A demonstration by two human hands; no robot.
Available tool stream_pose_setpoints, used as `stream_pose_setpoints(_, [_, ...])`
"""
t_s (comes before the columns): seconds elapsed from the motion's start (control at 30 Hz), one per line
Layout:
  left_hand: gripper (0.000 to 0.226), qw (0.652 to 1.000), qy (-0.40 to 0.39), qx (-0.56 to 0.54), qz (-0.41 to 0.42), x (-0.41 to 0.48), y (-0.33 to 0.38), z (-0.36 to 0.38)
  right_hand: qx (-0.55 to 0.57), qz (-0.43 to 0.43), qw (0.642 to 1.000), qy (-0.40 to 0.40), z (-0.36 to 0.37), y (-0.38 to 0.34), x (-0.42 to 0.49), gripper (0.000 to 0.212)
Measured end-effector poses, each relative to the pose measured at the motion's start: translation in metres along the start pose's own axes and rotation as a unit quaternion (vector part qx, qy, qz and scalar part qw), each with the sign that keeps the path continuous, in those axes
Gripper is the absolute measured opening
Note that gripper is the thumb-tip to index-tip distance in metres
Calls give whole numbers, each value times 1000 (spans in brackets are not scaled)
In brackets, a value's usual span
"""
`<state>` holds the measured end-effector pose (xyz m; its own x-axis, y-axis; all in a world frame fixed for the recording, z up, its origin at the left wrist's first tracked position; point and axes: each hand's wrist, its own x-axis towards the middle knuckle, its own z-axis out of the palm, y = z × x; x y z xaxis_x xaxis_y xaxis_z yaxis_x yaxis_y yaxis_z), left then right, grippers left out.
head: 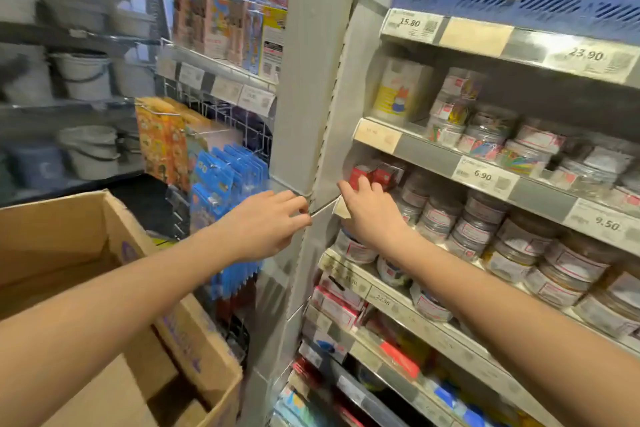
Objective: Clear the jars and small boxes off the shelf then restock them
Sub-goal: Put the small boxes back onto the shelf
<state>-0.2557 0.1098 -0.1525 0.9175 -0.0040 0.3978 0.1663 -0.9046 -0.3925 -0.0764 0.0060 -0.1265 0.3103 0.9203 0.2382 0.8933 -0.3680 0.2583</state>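
Small red boxes [375, 174] stand at the left end of a middle shelf [540, 199]. To their right, clear plastic jars [446, 215] with red-and-white labels are stacked two high. My right hand [367, 210] reaches up to the red boxes, fingertips touching the nearest box; whether it grips is hidden. My left hand [273, 224] hovers by the grey shelf upright [311, 80], fingers loosely curled and holding nothing. More jars [485, 139] of coloured clips sit on the shelf above.
An open cardboard box [114, 305] stands at lower left under my left arm. Blue hanging packs [221, 184] and orange packs [162, 142] hang on wire hooks left of the upright. Lower shelves hold red boxes [341, 303] and more jars. Price tags line the shelf edges.
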Motion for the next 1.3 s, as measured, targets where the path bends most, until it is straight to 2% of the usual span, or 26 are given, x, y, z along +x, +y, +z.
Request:
stream_pose_setpoints(0.13, [24,997,-56,-12,-55,-83,-3,-30,105,-69,992,-16,-19,-58,-35,56])
stream_pose_setpoints(0.33, [34,973,-175,-37,-146,-196,9,-35,195,-176,964,-41,-12,-157,-65,44])
stream_pose_setpoints(0.5, [44,925,-330,-67,-175,-247,23,-16,252,-248,928,-114,16,-223,-78,33])
stream_pose_setpoints(0.63, [48,869,-431,-143,-194,-273,25,15,217,-303,904,-208,49,-268,-76,40])
stream_pose_setpoints(0.7, [57,814,-498,-199,-221,-288,27,34,210,-290,889,-286,69,-285,-71,42])
stream_pose_setpoints(0.8, [73,707,-606,-295,-216,-314,35,51,173,-285,858,-390,96,-304,-69,34])
stream_pose_setpoints(0.87, [78,669,-642,-333,-170,-324,41,51,141,-297,842,-427,112,-312,-76,31])
stream_pose_setpoints(0.93, [83,667,-658,-333,-107,-333,46,56,103,-301,836,-447,131,-320,-83,37])
stream_pose_setpoints(1.07, [78,700,-650,-296,30,-351,59,75,59,-313,822,-472,153,-335,-90,44])
stream_pose_setpoints(1.17, [71,711,-636,-285,95,-365,69,83,24,-326,812,-484,162,-347,-93,50])
stream_pose_setpoints(1.3, [74,704,-627,-299,146,-377,79,91,-15,-341,802,-490,181,-362,-104,53])
